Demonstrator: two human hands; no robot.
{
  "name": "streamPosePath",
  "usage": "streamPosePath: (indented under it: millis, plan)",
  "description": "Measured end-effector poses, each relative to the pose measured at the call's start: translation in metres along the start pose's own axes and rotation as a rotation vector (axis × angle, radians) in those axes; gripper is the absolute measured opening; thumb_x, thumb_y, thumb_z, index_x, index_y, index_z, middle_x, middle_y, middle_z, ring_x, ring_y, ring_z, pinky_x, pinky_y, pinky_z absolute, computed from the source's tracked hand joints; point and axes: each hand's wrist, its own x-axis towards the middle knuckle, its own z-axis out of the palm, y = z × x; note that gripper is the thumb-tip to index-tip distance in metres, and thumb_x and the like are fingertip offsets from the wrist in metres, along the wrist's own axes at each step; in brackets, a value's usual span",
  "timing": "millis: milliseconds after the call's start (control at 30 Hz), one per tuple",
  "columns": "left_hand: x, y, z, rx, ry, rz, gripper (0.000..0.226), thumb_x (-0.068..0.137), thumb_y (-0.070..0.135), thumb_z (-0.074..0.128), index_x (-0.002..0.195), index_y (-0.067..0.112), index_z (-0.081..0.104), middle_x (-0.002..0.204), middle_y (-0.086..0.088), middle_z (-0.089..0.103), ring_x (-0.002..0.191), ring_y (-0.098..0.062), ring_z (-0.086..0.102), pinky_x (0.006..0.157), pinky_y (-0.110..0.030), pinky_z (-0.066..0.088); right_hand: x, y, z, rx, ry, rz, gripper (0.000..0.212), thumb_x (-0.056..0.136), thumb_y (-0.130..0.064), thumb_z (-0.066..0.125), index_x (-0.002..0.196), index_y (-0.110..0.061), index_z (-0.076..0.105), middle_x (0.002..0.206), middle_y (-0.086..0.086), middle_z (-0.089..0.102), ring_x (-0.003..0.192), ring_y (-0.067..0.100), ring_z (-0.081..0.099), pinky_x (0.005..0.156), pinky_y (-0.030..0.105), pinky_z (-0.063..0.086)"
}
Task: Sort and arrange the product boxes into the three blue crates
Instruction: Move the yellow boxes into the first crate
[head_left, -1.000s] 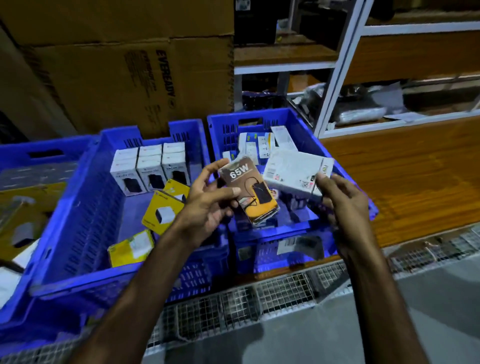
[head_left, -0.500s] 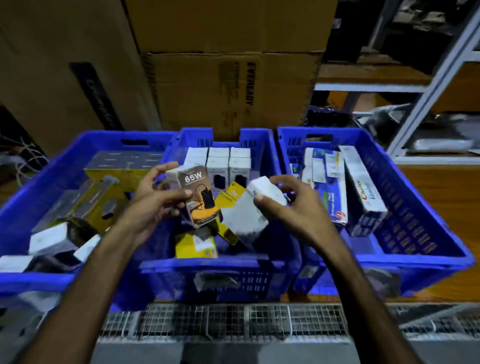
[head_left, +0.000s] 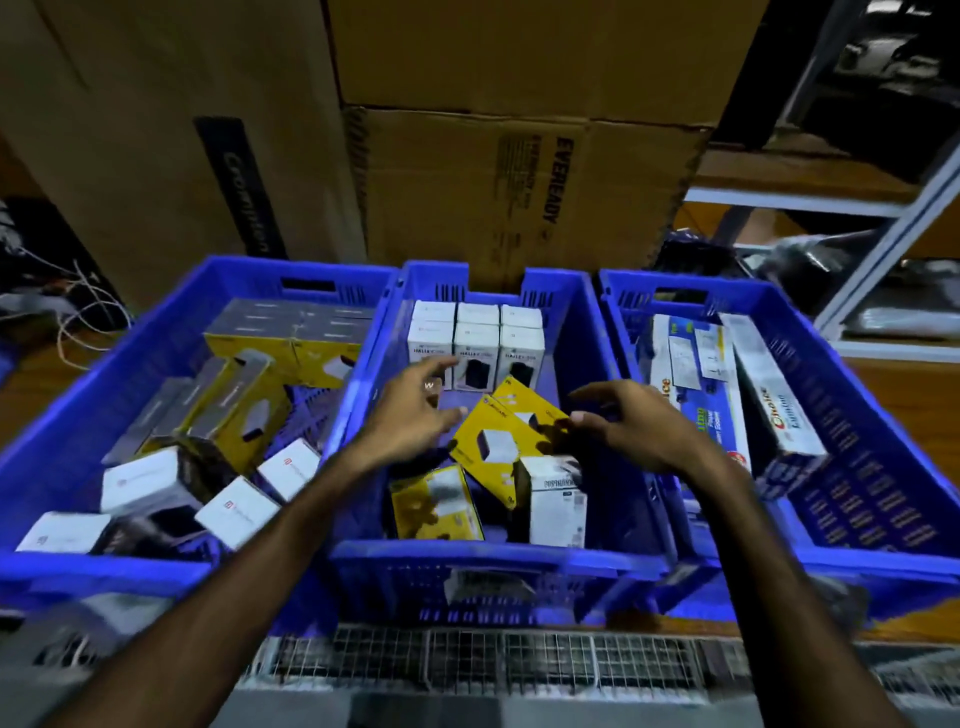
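1. Three blue crates stand side by side: the left crate (head_left: 62, 447), the middle crate (head_left: 587, 364) and the right crate (head_left: 841, 415).
2. Both hands reach over the middle crate.
3. The left hand (head_left: 410, 421) has loosely curled fingers, and a small "W" marking shows just past them. Whether it holds a box under the palm, I cannot tell.
4. The right hand (head_left: 634, 426) is open with its fingers spread and bent. Its fingertips sit just at the edge of a yellow box (head_left: 498, 431) lying tilted in the middle crate. No grip on it shows.
5. At the back of the middle crate, white boxes (head_left: 475, 338) stand upright in neat rows.
6. At the front of that crate lie another yellow pack (head_left: 434, 501) and a white carton (head_left: 556, 506), standing on end.
7. The left crate holds a loose jumble of grey-and-yellow boxes (head_left: 234, 395) and small white ones (head_left: 236, 512).
8. The right crate holds long boxes (head_left: 774, 384) laid lengthwise, one printed "Choice".
9. Brown cardboard cartons (head_left: 519, 192) stand behind the crates.
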Motion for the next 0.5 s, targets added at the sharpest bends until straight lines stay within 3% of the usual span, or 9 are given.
streamPosePath:
  millis: [33,133,233,333,433,500]
  plan:
    - [-0.002,-0.003,0.001,0.077,-0.078,0.03,0.067,0.085,0.014,0.082,0.146,0.023,0.054,0.142,-0.003,0.06,0.101,-0.019,0.07,0.083,-0.031,0.054,0.001,0.0,0.002,-0.022,0.008,0.009,0.042,0.097,-0.034,0.066,0.136,-0.016,0.063,0.133,0.002,0.068,0.12,0.019,0.064,0.099,0.034,0.05]
    - [-0.004,-0.005,0.004,0.222,-0.238,0.092,0.065,0.087,0.021,0.082,0.145,0.019,0.055,0.144,-0.003,0.06,0.089,-0.011,0.064,0.08,-0.02,0.047,0.011,-0.005,0.013,-0.079,0.033,0.025,0.039,0.097,-0.032,0.066,0.132,-0.015,0.065,0.126,0.007,0.071,0.116,0.024,0.066,0.092,0.034,0.051]
    - [-0.005,0.0,0.005,0.409,-0.329,0.135,0.06,0.091,0.027,0.079,0.145,0.019,0.055,0.141,0.003,0.059,0.113,-0.02,0.064,0.091,-0.023,0.045,0.028,-0.019,0.031,-0.105,-0.044,0.034,0.047,0.095,-0.033,0.068,0.135,-0.011,0.062,0.132,0.011,0.067,0.121,0.028,0.064,0.093,0.031,0.049]
    - [-0.001,-0.003,0.007,0.658,-0.464,0.169,0.054,0.092,0.03,0.075,0.143,0.025,0.054,0.141,0.0,0.059,0.129,-0.021,0.057,0.098,-0.034,0.049,0.047,-0.03,0.057,-0.252,-0.16,0.094,0.064,0.089,-0.042,0.073,0.14,-0.011,0.051,0.138,0.016,0.06,0.127,0.039,0.057,0.098,0.048,0.051]
    - [0.006,-0.016,0.011,0.812,-0.581,0.107,0.05,0.088,0.039,0.078,0.13,0.02,0.058,0.129,-0.008,0.065,0.117,-0.027,0.061,0.085,-0.035,0.049,0.059,-0.035,0.081,-0.405,-0.215,0.183,0.085,0.081,-0.059,0.074,0.14,-0.011,0.037,0.138,0.019,0.052,0.125,0.044,0.055,0.094,0.056,0.047]
    - [0.009,-0.025,0.016,0.879,-0.644,0.071,0.052,0.079,0.055,0.081,0.11,0.02,0.056,0.116,-0.011,0.067,0.102,-0.03,0.062,0.08,-0.038,0.052,0.064,-0.041,0.091,-0.484,-0.192,0.228,0.101,0.074,-0.069,0.075,0.143,-0.009,0.034,0.142,0.02,0.049,0.129,0.043,0.052,0.097,0.057,0.045]
